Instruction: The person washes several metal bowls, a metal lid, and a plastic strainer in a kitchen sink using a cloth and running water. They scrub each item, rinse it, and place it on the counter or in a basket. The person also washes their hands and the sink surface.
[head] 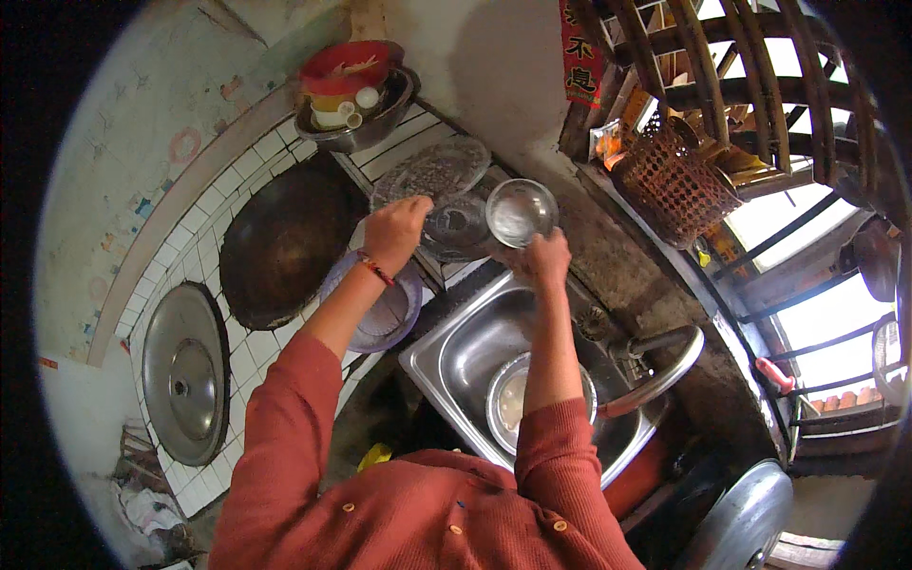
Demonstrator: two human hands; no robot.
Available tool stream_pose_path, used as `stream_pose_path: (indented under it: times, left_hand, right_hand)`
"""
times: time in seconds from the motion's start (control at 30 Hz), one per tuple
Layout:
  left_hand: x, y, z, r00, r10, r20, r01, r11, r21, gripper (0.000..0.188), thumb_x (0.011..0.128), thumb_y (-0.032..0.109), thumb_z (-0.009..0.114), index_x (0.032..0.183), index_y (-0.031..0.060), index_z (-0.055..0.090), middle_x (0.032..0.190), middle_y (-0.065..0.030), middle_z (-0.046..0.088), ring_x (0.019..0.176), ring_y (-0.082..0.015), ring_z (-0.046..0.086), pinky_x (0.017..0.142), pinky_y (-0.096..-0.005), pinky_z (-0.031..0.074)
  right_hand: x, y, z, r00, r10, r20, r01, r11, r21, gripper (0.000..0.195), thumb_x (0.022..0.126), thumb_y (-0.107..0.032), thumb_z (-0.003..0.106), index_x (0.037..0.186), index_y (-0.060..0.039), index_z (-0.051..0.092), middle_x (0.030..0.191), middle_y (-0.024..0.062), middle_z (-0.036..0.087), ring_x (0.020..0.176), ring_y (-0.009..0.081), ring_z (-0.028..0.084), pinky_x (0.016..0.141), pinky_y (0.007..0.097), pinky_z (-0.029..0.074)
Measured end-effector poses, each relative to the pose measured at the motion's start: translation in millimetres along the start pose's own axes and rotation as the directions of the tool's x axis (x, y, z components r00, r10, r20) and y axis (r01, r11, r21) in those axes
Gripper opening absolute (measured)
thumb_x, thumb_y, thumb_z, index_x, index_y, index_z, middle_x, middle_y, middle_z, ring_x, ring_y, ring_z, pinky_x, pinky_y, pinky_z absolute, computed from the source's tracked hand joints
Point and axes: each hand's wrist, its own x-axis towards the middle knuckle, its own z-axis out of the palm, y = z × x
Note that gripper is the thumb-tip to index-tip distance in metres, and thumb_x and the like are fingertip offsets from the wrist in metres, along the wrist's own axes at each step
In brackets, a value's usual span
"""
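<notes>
My right hand (pixel 547 258) grips the rim of a small shiny metal bowl (pixel 521 212), raised beyond the far corner of a stainless steel sink (pixel 474 328). My left hand (pixel 399 231) has its fingers curled in front of a large round translucent lid (pixel 434 164); whether it grips the lid or anything else is hidden. Between the hands lies a dark round lid or dish (pixel 457 226). Below my left wrist sits a purple plastic basin (pixel 399 320), partly covered by the forearm. In the sink, a metal basin (pixel 507 406) holds something whitish, partly behind my right forearm.
A curved tap (pixel 670 377) reaches over the sink's right side. Left are a large dark wok (pixel 288 249) and a metal lid (pixel 184 374) on white tiles. A metal basin (pixel 367 139) with a red bowl (pixel 345 68) stands at the back. A woven basket (pixel 677 182) hangs right.
</notes>
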Motion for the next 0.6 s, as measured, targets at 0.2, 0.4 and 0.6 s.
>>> stream_pose_path:
  times: [0.2, 0.4, 0.6]
  left_hand:
    - [-29, 15, 58, 0.972, 0.076, 0.221, -0.104, 0.987, 0.120, 0.017, 0.072, 0.012, 0.051, 0.087, 0.0129, 0.058, 0.086, -0.0033, 0.061, 0.080, -0.0193, 0.058, 0.065, -0.0331, 0.045]
    - [-37, 33, 39, 0.946, 0.031, 0.322, -0.026, 0.999, -0.020, 0.024, 0.073, 0.020, 0.054, 0.096, 0.0122, 0.059, 0.097, -0.0062, 0.059, 0.093, -0.0269, 0.053, 0.084, -0.0493, 0.033]
    - [-44, 71, 12, 0.995, 0.066, 0.076, -0.054, 0.988, -0.147, 0.022, 0.072, 0.016, 0.060, 0.091, 0.0042, 0.058, 0.094, -0.0095, 0.060, 0.097, -0.0262, 0.053, 0.084, -0.0422, 0.036]
  right_hand:
    - [-6, -35, -30, 0.994, -0.105, -0.022, 0.106, 0.993, 0.046, 0.049, 0.072, -0.022, 0.048, 0.115, 0.0003, 0.047, 0.100, 0.0249, 0.057, 0.094, 0.0385, 0.054, 0.083, 0.0411, 0.042]
    - [-2, -60, 11, 0.986, -0.087, 0.141, 0.102, 0.989, -0.107, 0.039, 0.072, -0.026, 0.053, 0.103, -0.0016, 0.055, 0.098, 0.0235, 0.058, 0.094, 0.0370, 0.055, 0.083, 0.0417, 0.043]
    - [-10, -37, 29, 0.980, -0.198, -0.017, 0.198, 0.980, 0.023, 0.038, 0.076, -0.032, 0.056, 0.101, -0.0030, 0.056, 0.093, 0.0232, 0.059, 0.089, 0.0379, 0.056, 0.078, 0.0427, 0.045]
